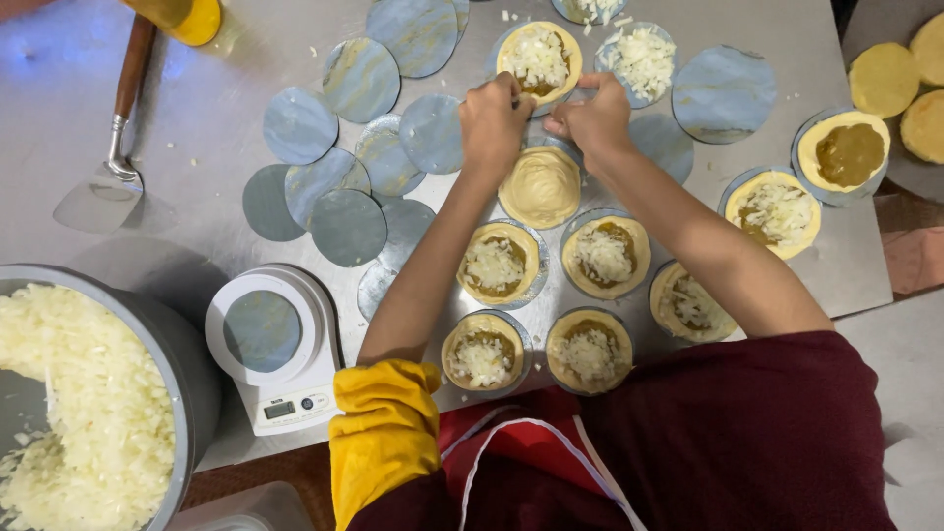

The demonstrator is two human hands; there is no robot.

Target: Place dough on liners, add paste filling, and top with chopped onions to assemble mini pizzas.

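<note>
Grated filling bowl (147, 324): far left of the scale, heaped with pale shreds, kept within arm's reach for topping the dough cups.
Spatula (103, 192): up and left of the scale, lying flat on the steel table (59, 98), handle pointing away, set aside unused.
Scale (273, 346): the landmark, at the table's near edge; one grey disc (262, 330) lies on its platform.
Spare discs (334, 192): just above and right of the scale, overlapped in a loose fan so each can be lifted off singly.
Filled cups (497, 265): right of the scale, each on its own disc, in rows, open tops showing brown filling under white shreds.
Left hand (494, 120): well up and right of the scale, fingers curled tight, pinching the far rim of the closed dough round.
Closed dough round (540, 187): right of the scale, above the filled rows; its top is drawn over with no filling showing.
Right hand (593, 118): just beside the left hand, fingers likewise clenched on the same rim, so both pinch the edge together.
Plain dough rounds (885, 79): farthest right of the scale, stacked off the main sheet.
</note>
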